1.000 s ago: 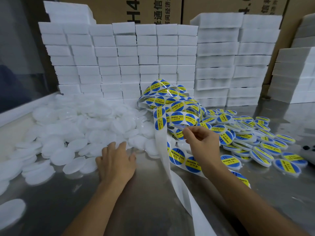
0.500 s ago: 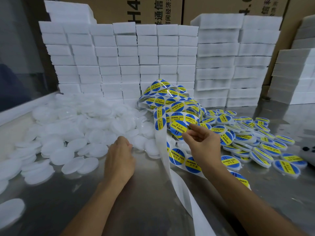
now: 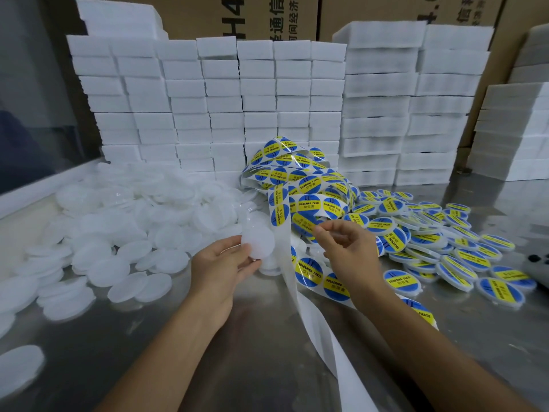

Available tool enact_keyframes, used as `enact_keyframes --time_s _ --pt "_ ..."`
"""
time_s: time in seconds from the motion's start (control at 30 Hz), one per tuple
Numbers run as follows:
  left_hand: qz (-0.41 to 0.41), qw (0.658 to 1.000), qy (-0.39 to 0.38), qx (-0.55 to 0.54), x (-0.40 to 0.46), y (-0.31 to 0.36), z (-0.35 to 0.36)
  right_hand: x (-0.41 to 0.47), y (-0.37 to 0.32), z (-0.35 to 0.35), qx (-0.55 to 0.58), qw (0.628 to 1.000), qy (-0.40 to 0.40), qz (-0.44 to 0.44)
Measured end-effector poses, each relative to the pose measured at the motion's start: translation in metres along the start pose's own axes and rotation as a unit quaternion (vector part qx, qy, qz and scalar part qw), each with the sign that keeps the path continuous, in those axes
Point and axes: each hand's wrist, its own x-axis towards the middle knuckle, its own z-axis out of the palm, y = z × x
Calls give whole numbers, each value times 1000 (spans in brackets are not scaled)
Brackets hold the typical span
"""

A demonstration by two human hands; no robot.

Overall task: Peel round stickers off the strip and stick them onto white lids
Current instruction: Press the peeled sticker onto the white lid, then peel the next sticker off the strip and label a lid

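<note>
Above the middle of the steel tabletop [image 3: 267, 337], the left hand [image 3: 221, 269] holds a plain round white plastic lid [image 3: 258, 241] in its grip. The right hand [image 3: 352, 251] pinches a round blue-and-yellow "SOLDERING PASTE" sticker [image 3: 304, 223], beside the white backing strip [image 3: 300, 298].

plain white lids [image 3: 124, 233], blue round stickers [image 3: 309, 272] with yellow bands, white strip [image 3: 315, 331]

Two bare forearms, left hand [image 3: 221, 264] and right hand [image 3: 352, 251], no sleeves, rings or watch.
</note>
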Motion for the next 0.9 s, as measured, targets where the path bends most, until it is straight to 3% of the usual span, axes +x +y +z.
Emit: enact_keyframes --time_s 0.13,0.23,0.43,0.9 --pt "-14 998 -24 -59 -2 0 0 0 -5 -1 59 998 -10 17" --pt "-23 995 -40 -84 -3 1 2 -1 -10 -2 132 985 -72 80" --pt "-22 994 -76 -76 -5 1 5 -10 -11 4 85 984 -143 61" --pt "-15 993 -108 -38 -8 1 5 -12 -12 5 62 986 -145 57"
